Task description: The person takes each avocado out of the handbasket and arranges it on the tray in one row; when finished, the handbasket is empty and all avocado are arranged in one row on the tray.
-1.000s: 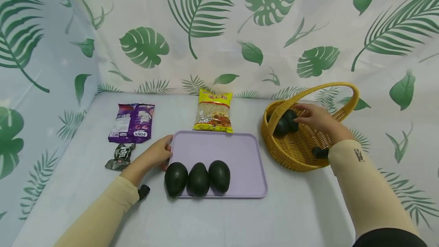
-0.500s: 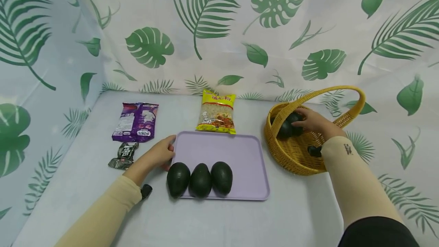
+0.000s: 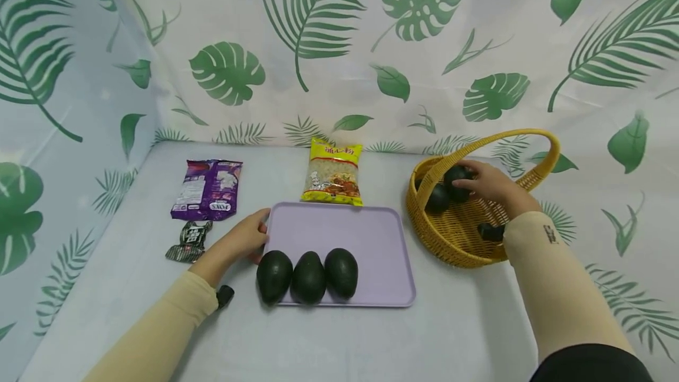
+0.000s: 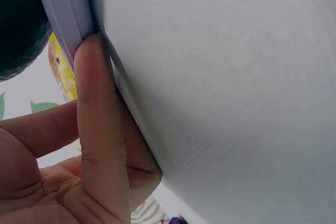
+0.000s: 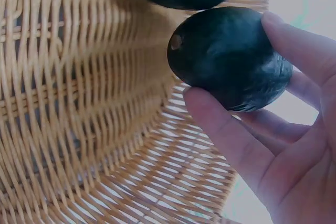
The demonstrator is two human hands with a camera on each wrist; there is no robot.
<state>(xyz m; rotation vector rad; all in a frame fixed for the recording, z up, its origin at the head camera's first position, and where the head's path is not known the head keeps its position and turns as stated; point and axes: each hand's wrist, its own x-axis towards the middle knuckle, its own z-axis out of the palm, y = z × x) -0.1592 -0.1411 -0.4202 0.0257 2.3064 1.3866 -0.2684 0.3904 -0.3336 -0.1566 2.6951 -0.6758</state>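
On the right stands a yellow wicker basket [image 3: 467,246] with dark green avocados inside. My right hand [image 3: 490,184] reaches into it and grips one avocado [image 5: 226,56] between thumb and fingers. A second avocado [image 3: 437,199] lies close beside it, its lower part showing in the right wrist view. My left hand [image 3: 246,236] holds the left edge of a lilac tray [image 3: 379,252], with a fingertip [image 4: 92,51] right against the side wall. Three avocados lie in a row at the tray's near left: a left one [image 3: 274,277], a middle one [image 3: 309,279] and a right one [image 3: 341,273].
A yellow bag of pasta [image 3: 332,173] lies behind the tray. To the left are a purple snack packet [image 3: 207,190] and a small black packet [image 3: 190,241]. The basket's tall handle [image 3: 530,133] arches over my right hand. A leaf-printed cloth hangs behind the white table [image 3: 339,346].
My right hand's fingers have come around the avocado in the basket, which has shifted slightly and shows more fully. My left hand and the tray avocados stay as they were.
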